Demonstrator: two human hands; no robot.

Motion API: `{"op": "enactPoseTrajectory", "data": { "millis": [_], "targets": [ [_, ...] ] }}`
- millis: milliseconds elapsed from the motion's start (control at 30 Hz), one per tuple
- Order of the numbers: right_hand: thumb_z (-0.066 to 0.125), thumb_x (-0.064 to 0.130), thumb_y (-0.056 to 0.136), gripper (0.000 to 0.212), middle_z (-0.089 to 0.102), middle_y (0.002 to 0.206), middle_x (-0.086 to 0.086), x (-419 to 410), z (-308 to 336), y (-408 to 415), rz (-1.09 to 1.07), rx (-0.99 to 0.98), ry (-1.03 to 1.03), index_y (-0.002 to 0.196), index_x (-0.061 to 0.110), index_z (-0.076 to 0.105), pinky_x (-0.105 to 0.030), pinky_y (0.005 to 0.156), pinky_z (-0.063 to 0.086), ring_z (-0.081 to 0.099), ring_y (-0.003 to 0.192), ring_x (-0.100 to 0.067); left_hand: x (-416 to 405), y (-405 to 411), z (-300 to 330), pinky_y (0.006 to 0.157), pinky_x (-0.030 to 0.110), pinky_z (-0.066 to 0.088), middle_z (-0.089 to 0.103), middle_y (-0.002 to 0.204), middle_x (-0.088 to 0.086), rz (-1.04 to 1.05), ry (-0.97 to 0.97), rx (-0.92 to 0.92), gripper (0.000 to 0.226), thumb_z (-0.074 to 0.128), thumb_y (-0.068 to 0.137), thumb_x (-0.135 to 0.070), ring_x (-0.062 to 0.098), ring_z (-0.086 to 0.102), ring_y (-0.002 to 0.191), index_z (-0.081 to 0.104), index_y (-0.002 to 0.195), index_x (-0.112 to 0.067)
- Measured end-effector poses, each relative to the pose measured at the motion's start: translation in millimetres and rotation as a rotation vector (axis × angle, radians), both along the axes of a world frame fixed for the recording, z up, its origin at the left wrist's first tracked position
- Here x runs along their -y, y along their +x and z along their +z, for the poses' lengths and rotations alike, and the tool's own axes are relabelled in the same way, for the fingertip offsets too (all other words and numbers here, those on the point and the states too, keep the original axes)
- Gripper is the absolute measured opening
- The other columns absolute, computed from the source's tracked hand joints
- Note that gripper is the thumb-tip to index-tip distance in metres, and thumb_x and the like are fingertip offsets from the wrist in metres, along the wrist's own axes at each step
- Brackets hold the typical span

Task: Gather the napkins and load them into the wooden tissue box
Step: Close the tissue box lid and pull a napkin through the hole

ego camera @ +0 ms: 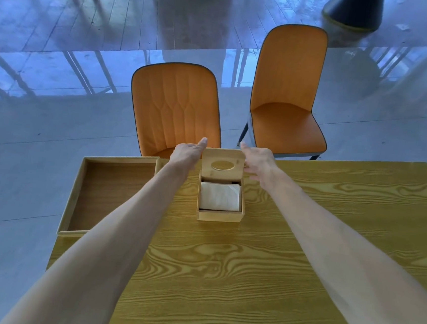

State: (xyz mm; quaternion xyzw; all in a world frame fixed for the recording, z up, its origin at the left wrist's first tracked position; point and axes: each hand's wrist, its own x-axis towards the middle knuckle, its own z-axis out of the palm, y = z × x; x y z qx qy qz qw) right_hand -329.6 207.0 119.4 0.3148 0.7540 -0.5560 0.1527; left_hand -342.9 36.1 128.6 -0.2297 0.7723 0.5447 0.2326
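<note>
Left hand: the left hand point(186, 152) is reaching out flat and spread beside the left edge of the raised lid, fingers pointing away toward the chairs; I cannot tell whether it is touching the wood or just alongside it, and nothing is sitting in its palm.

Right hand: the right hand point(258, 158) is mirroring it at the lid's right edge, fingers loosely open and curling toward the wood, seemingly brushing the corner; it is gripping nothing that I can see.

Lid: the hinged lid point(223, 164), with its oval slot, is standing nearly upright at the far side of the box, framed between the two hands.

Tissue box: the wooden tissue box point(219, 215) is sitting near the middle of the table, open toward me.

Napkins: a white folded stack of napkins point(219, 196) is lying inside, filling most of the cavity and reaching close to the rim.

Tray: an empty wooden tray point(118, 176) is resting to the left, overhanging the table's corner.

Table: the yellow wood-grain table point(249, 268) is carrying both.

Chairs: two orange chairs point(177, 109) are standing beyond the far edge.

Stage: loading is looking finished; closing the lid is likely next.

Risk: the stack is riding high, so the lid coming down could be pinching or creasing the top napkin; a one-sided push could be skating the light box across the table.
</note>
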Motion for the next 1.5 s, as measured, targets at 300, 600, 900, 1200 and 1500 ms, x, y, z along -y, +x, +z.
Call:
{"op": "enactPoseTrajectory", "data": {
  "millis": [300, 600, 900, 1200, 1500],
  "targets": [
    [0.058, 0.045, 0.097, 0.048, 0.069, 0.12, -0.01, -1.0, -6.2, 4.0, 0.017, -0.07, 0.023, 0.133, 0.015, 0.06, -0.028, 0.077, 0.044, 0.066, 0.112, -0.028, -5.3, 7.6, -2.7, 0.081, 0.034, 0.049, 0.069, 0.115, 0.009, 0.076, 0.084, -0.019, 0.041, 0.06, 0.094, -0.038, 0.025, 0.065, 0.105, 0.061, 0.128, -0.015],
    [0.059, 0.045, 0.095, 0.05, 0.063, 0.134, -0.009, -3.4, -13.3, 22.8, 0.051, -0.112, 0.002, 0.133, 0.012, 0.059, -0.029, 0.09, 0.043, 0.063, 0.118, -0.027, 4.2, 22.4, 2.4, 0.101, 0.047, 0.043, 0.065, 0.124, 0.005, 0.014, 0.08, 0.036, 0.041, 0.063, 0.092, -0.038, 0.022, 0.061, 0.107, 0.062, 0.125, -0.014],
    [0.06, 0.041, 0.096, 0.045, 0.061, 0.139, -0.002, -2.8, -19.2, 46.5, 0.082, -0.178, 0.003, 0.129, 0.012, 0.063, -0.029, 0.102, 0.044, 0.057, 0.127, -0.022, 13.3, 44.2, -6.4, 0.105, 0.044, 0.037, 0.058, 0.138, 0.007, -0.058, 0.091, -0.02, 0.049, 0.062, 0.091, -0.042, 0.025, 0.057, 0.123, 0.059, 0.131, -0.013],
    [0.056, 0.051, 0.095, 0.055, 0.054, 0.146, -0.002, -7.3, -30.4, 71.9, 0.155, -0.215, 0.025, 0.139, 0.017, 0.055, -0.026, 0.1, 0.041, 0.049, 0.135, -0.02, 16.7, 68.9, -28.1, 0.098, 0.027, 0.032, 0.058, 0.139, 0.004, -0.062, 0.135, -0.139, 0.05, 0.062, 0.091, -0.044, 0.021, 0.049, 0.131, 0.058, 0.134, -0.018],
    [0.051, 0.056, 0.095, 0.067, 0.047, 0.152, -0.007, -9.6, -42.9, 99.4, 0.236, -0.213, -0.03, 0.148, 0.016, 0.043, -0.05, 0.112, 0.041, 0.045, 0.139, -0.026, 19.8, 96.0, -50.3, 0.103, 0.037, 0.044, 0.057, 0.138, 0.01, -0.012, 0.252, -0.069, 0.059, 0.063, 0.091, -0.042, 0.025, 0.051, 0.127, 0.051, 0.141, -0.012]
  ]
}}
